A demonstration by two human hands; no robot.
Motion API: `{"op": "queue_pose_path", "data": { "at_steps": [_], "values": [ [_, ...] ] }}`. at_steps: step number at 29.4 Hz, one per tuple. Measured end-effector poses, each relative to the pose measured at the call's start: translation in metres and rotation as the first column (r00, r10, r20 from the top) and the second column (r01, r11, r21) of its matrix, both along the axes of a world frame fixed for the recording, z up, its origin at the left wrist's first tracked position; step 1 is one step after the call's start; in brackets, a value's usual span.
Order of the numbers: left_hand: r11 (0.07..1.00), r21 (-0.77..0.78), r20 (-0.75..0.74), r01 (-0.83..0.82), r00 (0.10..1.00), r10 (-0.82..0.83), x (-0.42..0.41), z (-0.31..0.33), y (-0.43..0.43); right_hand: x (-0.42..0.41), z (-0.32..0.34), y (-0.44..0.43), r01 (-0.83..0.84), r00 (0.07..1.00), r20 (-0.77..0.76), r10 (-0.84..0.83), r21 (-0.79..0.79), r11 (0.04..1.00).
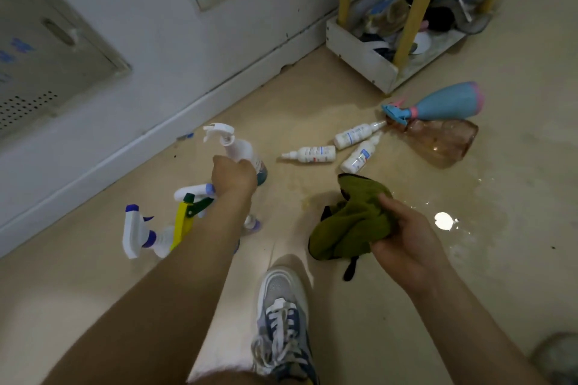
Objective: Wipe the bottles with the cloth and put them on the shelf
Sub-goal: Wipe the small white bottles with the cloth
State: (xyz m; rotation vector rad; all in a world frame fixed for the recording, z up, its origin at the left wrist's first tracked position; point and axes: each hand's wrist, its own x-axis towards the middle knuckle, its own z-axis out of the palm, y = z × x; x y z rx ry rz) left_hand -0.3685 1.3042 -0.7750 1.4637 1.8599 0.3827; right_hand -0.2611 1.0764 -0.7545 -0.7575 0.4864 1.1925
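We are gripping a white spray bottle (239, 148) in our left hand (233, 176), fingers curling tight around its body, and it is standing nearly straight up with its squirty top pointing up toward the wall. Our right hand (403, 237) is squeezing a bunched green cloth (350, 222) just beside it, apart from that bottle. Three little white bottles (312, 154) are lying flat on the floor (391, 306) past the cloth, near a blue bottle (447, 101) and a pink bottle (444, 142) lying by the shelf (362, 59).
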Motion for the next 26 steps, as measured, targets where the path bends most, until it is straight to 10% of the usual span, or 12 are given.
{"op": "queue_pose_path", "data": {
  "at_steps": [6,12,20,26],
  "values": [
    [0.940,0.073,0.079,0.333,0.938,-0.338,0.001,-0.014,-0.079,0.023,0.026,0.001,0.100,0.989,0.116,-0.093,-0.052,0.994],
    [0.674,-0.141,-0.011,0.726,0.679,-0.734,0.055,-0.046,-0.077,0.044,0.025,-0.022,0.072,0.978,0.204,-0.049,-0.107,0.992],
    [0.661,-0.171,-0.245,0.730,0.619,-0.746,0.142,-0.100,-0.077,0.060,-0.014,-0.082,0.098,0.986,0.143,-0.082,-0.109,0.989],
    [0.769,-0.223,-0.187,0.599,0.748,-0.637,0.153,-0.101,-0.081,0.070,-0.025,-0.091,0.123,0.987,0.100,-0.125,0.025,0.992]
  ]
}}
